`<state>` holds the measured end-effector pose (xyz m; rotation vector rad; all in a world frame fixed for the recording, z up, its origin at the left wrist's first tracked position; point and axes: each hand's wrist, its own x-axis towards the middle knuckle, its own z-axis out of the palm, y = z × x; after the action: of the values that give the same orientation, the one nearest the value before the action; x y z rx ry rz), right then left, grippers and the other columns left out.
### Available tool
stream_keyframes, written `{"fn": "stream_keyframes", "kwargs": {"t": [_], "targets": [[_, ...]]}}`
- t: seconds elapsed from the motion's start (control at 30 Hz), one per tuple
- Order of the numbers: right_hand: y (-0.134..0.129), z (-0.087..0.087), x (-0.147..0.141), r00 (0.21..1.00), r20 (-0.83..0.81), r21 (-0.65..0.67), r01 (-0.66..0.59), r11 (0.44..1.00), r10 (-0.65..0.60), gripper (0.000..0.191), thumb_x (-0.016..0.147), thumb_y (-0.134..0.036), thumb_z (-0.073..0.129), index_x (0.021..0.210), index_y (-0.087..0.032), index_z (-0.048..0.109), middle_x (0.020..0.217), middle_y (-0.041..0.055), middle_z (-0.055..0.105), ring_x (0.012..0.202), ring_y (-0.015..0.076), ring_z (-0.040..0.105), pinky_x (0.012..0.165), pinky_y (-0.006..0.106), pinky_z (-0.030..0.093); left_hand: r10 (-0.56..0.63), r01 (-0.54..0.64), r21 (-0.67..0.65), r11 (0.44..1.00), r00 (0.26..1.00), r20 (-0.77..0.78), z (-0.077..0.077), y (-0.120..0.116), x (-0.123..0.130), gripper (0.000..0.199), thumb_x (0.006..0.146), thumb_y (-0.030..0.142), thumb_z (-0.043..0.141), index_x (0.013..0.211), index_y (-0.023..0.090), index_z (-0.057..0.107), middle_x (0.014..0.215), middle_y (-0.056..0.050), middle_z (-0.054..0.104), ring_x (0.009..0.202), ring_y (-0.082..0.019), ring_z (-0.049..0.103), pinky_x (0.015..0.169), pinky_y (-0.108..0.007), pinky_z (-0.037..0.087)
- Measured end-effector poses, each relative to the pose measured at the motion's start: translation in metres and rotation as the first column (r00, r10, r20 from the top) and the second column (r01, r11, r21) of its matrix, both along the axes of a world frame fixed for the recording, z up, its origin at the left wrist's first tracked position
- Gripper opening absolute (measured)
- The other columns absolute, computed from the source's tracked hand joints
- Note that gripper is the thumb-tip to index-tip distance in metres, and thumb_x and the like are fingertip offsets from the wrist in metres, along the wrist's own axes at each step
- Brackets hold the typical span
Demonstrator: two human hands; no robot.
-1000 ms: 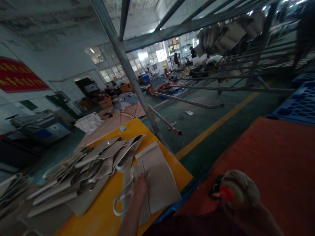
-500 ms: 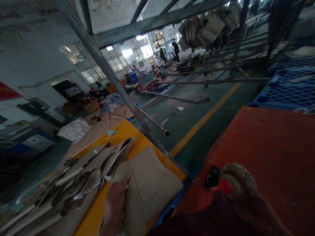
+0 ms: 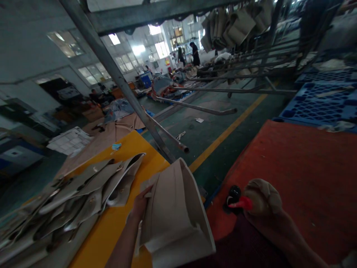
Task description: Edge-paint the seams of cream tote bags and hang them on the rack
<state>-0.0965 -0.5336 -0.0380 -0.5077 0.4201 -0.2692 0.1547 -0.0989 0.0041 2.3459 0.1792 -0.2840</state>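
Head view: the left hand (image 3: 141,203) is closed on the edge of a big beige bag piece (image 3: 175,216) and holds it up by the corner of the yellow table (image 3: 119,178). The right hand (image 3: 263,197) is clenched around a small bottle with a red tip (image 3: 242,203), over the red mat (image 3: 279,160) to the right of the yellow table. A pile of beige bag pieces (image 3: 83,197) lies on the yellow table, just beside the held piece. Blue plastic pallets (image 3: 320,108) sit past the red mat, well apart from the yellow table.
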Motion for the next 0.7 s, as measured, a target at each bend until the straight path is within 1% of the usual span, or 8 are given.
{"fn": "stream_keyframes", "kwargs": {"t": [0.07,0.17,0.23,0.33,0.4,0.5,0.6,0.7], "targets": [[0.000,-0.010,0.000,0.997,-0.069,0.027,0.034,0.999,-0.032,0.050,0.076,-0.043,0.106,0.121,-0.042,0.084,0.141,0.0035,0.082,0.118,0.0328,0.083,0.086,0.041,0.075,0.016,-0.016,-0.006,1.000,1.000,-0.017,-0.009,-0.008,0.007,0.069,0.076,0.005,0.056,0.135,0.020,0.086,0.144,-0.007,0.081,0.147,-0.030,0.071,0.131,-0.046,0.048],[-0.005,-0.025,0.005,0.991,-0.122,0.020,0.065,0.998,-0.062,0.061,0.070,-0.050,0.108,0.125,-0.040,0.084,0.139,0.0048,0.083,0.117,0.0319,0.083,0.085,0.039,0.074,0.022,-0.025,-0.043,0.999,0.998,-0.059,-0.012,-0.005,0.008,0.066,0.077,0.003,0.056,0.134,0.019,0.087,0.140,-0.008,0.083,0.142,-0.028,0.075,0.126,-0.042,0.054],[-0.009,-0.031,0.015,0.990,-0.133,0.006,0.044,0.999,-0.043,0.064,0.069,-0.050,0.110,0.126,-0.039,0.084,0.137,0.0042,0.084,0.117,0.0301,0.083,0.089,0.038,0.073,0.026,-0.034,-0.077,0.996,0.995,-0.101,-0.012,0.001,0.006,0.069,0.075,0.003,0.057,0.137,0.017,0.085,0.136,-0.010,0.085,0.131,-0.028,0.081,0.114,-0.039,0.063],[-0.015,-0.030,0.042,0.989,-0.145,-0.021,-0.020,1.000,0.017,0.063,0.059,-0.043,0.115,0.115,-0.037,0.085,0.127,0.0025,0.086,0.111,0.0293,0.083,0.090,0.040,0.073,0.032,-0.050,-0.111,0.993,0.987,-0.156,-0.010,0.009,0.008,0.072,0.068,0.007,0.060,0.136,0.016,0.085,0.123,-0.010,0.089,0.107,-0.030,0.088,0.093,-0.040,0.070],[-0.017,-0.025,0.066,0.987,-0.160,-0.047,-0.042,0.998,0.034,0.065,0.052,-0.042,0.117,0.108,-0.034,0.086,0.120,0.0030,0.087,0.102,0.0288,0.084,0.086,0.040,0.074,0.026,-0.044,-0.120,0.992,0.988,-0.150,-0.008,0.012,0.018,0.067,0.062,0.010,0.062,0.122,0.018,0.090,0.119,-0.008,0.090,0.109,-0.031,0.087,0.096,-0.040,0.069],[-0.015,-0.018,0.101,0.983,-0.185,-0.105,-0.026,0.994,0.006,0.067,0.046,-0.045,0.117,0.104,-0.033,0.086,0.113,0.0020,0.088,0.092,0.0256,0.083,0.079,0.035,0.073,-0.010,-0.005,-0.129,0.992,0.993,-0.117,-0.001,0.017,0.045,0.053,0.055,0.016,0.066,0.100,0.023,0.093,0.116,-0.007,0.091,0.124,-0.035,0.083,0.112,-0.042,0.062],[-0.013,-0.017,0.124,0.989,-0.148,-0.194,-0.031,0.981,0.002,0.062,0.052,-0.050,0.115,0.104,-0.035,0.085,0.118,0.0014,0.087,0.101,0.0266,0.083,0.083,0.036,0.072,-0.044,0.029,-0.127,0.992,0.992,-0.119,0.005,0.023,0.072,0.045,0.051,0.021,0.069,0.089,0.027,0.093,0.111,-0.007,0.092,0.122,-0.041,0.082,0.114,-0.049,0.061],[-0.012,-0.026,0.136,0.993,-0.116,-0.281,-0.051,0.958,0.019,0.057,0.062,-0.054,0.110,0.108,-0.034,0.084,0.120,0.0039,0.087,0.107,0.0290,0.082,0.088,0.039,0.072,-0.068,0.050,-0.133,0.990,0.989,-0.134,0.002,0.026,0.084,0.040,0.050,0.026,0.073,0.085,0.028,0.093,0.106,-0.007,0.092,0.118,-0.041,0.083,0.107,-0.049,0.064]]}}
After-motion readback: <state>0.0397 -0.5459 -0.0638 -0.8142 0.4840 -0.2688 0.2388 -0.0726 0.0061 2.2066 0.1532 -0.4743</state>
